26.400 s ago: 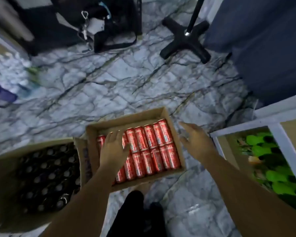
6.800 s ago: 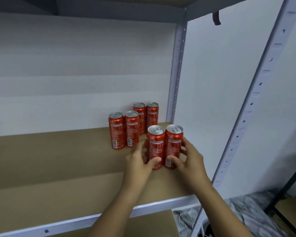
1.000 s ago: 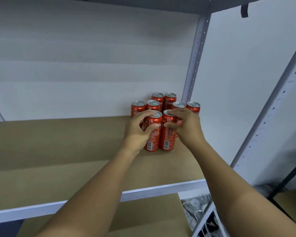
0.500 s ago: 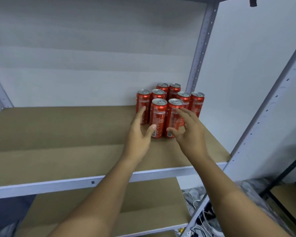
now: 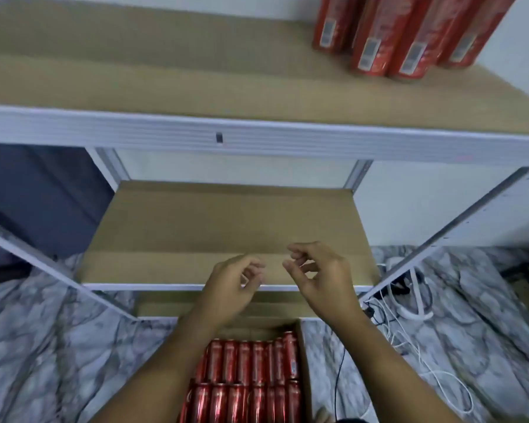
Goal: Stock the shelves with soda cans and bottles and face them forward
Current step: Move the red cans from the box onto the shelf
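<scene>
Hands (image 5: 275, 282) now off cans (image 5: 403, 35)

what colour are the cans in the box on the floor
Red, with silvery tops; the cans lie in rows in the cardboard box, shown in the head view.

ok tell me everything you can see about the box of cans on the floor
The cardboard box is brown, open-topped, and sits on the marble-patterned floor below the lowest shelf. Red cans lie on their sides inside in two rows, filling most of it, with a bare strip at the far end. The left forearm hides its left side. Neither hand touches it.
</scene>
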`<control>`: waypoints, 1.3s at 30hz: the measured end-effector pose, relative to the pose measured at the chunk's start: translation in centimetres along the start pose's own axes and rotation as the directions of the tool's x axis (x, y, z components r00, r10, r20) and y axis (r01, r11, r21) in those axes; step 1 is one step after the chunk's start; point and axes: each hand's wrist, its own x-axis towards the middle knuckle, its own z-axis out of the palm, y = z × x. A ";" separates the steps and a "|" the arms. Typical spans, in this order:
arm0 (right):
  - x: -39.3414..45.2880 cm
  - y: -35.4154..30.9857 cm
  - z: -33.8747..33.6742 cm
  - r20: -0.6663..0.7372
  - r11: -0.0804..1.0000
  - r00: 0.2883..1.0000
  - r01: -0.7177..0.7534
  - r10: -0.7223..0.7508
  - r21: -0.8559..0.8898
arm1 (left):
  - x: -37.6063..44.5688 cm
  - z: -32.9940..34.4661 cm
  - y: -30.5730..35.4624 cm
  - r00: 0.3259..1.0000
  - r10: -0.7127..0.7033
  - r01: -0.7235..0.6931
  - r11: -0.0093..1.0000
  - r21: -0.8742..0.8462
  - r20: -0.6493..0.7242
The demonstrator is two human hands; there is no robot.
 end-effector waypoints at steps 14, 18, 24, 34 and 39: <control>-24.0 30.1 29.6 0.665 0.815 0.481 -0.429 0.571 -0.390 | -12.9 19.3 -40.3 0.757 -0.539 0.452 0.840 0.300 0.370; -29.3 34.2 34.9 0.726 0.811 0.409 -0.465 0.553 -0.355 | -16.7 21.9 -47.0 0.663 -0.577 0.409 0.812 0.416 0.476; -34.2 36.8 39.6 0.708 0.814 0.457 -0.501 0.538 -0.295 | -19.5 23.4 -52.2 0.706 -0.481 0.085 0.786 0.612 0.520; -35.3 35.7 38.5 0.636 0.716 0.497 -0.686 0.590 -0.129 | -20.1 22.7 -50.5 0.759 -0.471 0.297 0.865 0.404 0.450; -35.0 34.6 37.2 0.579 0.709 0.572 -0.705 0.582 -0.017 | -20.4 22.0 -48.9 0.759 -0.439 0.478 0.877 0.046 0.481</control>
